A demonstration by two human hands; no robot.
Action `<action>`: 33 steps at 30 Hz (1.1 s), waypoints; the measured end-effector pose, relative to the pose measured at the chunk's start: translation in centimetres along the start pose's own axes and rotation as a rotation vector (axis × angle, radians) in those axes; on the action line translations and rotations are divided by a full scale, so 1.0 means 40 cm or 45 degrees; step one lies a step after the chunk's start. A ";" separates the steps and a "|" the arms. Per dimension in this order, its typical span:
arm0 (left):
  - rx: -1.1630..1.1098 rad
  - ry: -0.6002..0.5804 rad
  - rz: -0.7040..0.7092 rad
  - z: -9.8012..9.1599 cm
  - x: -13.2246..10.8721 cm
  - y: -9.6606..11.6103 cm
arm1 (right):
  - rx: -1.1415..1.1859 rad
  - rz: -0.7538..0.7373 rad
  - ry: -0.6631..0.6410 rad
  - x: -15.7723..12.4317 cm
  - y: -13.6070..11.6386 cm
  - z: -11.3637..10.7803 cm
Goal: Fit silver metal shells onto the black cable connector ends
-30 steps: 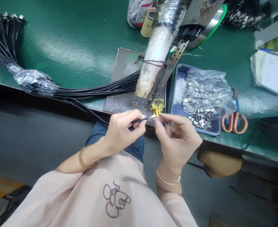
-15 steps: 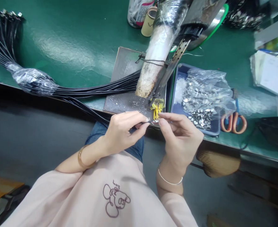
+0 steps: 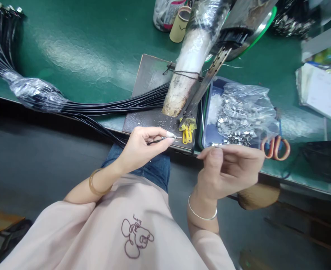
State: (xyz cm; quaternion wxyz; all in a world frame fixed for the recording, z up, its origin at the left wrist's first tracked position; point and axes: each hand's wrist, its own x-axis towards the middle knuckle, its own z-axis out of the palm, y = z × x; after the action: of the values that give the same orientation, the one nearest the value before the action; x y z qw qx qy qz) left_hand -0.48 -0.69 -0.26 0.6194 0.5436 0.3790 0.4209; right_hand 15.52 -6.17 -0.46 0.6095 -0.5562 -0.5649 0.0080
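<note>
My left hand (image 3: 147, 146) pinches a black cable (image 3: 155, 141) between thumb and fingertips. The cable's thin, pale metallic end points right, close to a pair of yellow pieces (image 3: 187, 135) under the metal arm. My right hand (image 3: 229, 165) is closed in a pinch at the front edge of a blue tray (image 3: 207, 137). Thumb and forefinger meet there; whatever may lie between them is too small to make out. Small silver metal shells (image 3: 240, 138) lie in the tray, some inside a clear plastic bag (image 3: 246, 99).
A plastic-wrapped bundle of black cables (image 3: 37, 93) runs across the green table (image 3: 83, 48) onto a grey plate (image 3: 151, 75). A wrapped nozzle (image 3: 186, 71) and metal arm (image 3: 207, 78) overhang the plate. Orange-handled scissors (image 3: 280, 148) lie right of the tray; papers (image 3: 322, 88) lie farther right.
My right hand has moved right, away from the cable end to the tray's front edge. My left hand has shifted slightly left and up, still pinching the cable.
</note>
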 end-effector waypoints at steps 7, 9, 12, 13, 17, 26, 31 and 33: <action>0.062 0.060 0.046 0.009 0.020 0.001 | -0.241 -0.299 -0.309 -0.001 0.015 0.034; 0.082 0.085 0.043 0.012 0.027 0.000 | -0.294 -0.359 -0.292 0.001 0.016 0.044; 0.090 0.110 0.037 0.016 0.035 0.003 | -0.292 -0.361 -0.271 0.006 0.019 0.053; 0.095 0.113 0.038 0.017 0.037 0.004 | -0.276 -0.351 -0.269 0.008 0.020 0.054; 0.128 0.122 0.038 0.020 0.041 0.015 | -0.241 -0.327 -0.272 0.015 0.023 0.056; 0.176 0.102 0.022 0.014 0.040 0.025 | -0.273 -0.299 -0.292 0.019 0.011 0.045; 0.180 0.037 -0.006 0.007 0.035 0.013 | -0.239 -0.304 -0.370 0.007 0.015 0.031; 0.179 0.027 0.013 0.008 0.034 0.012 | -0.224 -0.303 -0.368 0.007 0.015 0.033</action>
State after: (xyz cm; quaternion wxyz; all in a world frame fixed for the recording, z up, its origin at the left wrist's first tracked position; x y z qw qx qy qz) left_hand 0.23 0.49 0.22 0.5734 0.5833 0.4113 0.4022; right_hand 15.04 -4.89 -1.02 0.4676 -0.5298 -0.7068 -0.0337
